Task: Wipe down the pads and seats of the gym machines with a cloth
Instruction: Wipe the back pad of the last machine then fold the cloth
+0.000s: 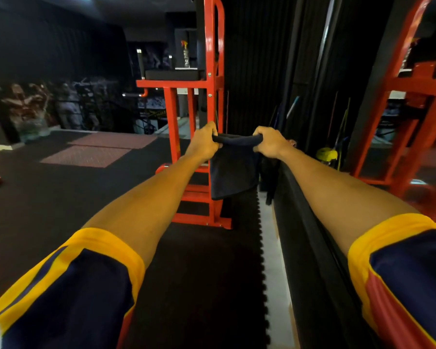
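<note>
**Inspector:** Where is the cloth?

**Assistant:** One dark cloth (233, 167), held up in the air ahead of the person, in front of the lower part of the red machine (171, 117). It hangs free below the hands.

**Inspector:** State of the hands?

**Assistant:** Both are grasping. The left hand (204, 144) is curled round the cloth's top left corner and the right hand (269, 144) round its top right corner. The top edge is bunched and pulled taut between them. Both arms reach out nearly straight.

**Inspector:** Edges and room?

**Assistant:** The black floor mat (61, 192) stretches wide to the left. Its right border is toothed and runs alongside a white floor strip (275, 273). Just beyond the strip, a dark ledge (307, 235) closes the right side.

**Inspector:** Count.

**Assistant:** One black pad (173, 74) sits on the machine's upper arm, well above the cloth. One spray bottle (186, 55) stands upright on or behind the pad; I cannot tell which. There are two reddish patches (86, 156) in the mat, far left. One yellow object (327, 154) lies low at the right, too blurred to name. A second red frame (418, 88) shows at the far right; whether it is a mirror image I cannot tell.
</note>
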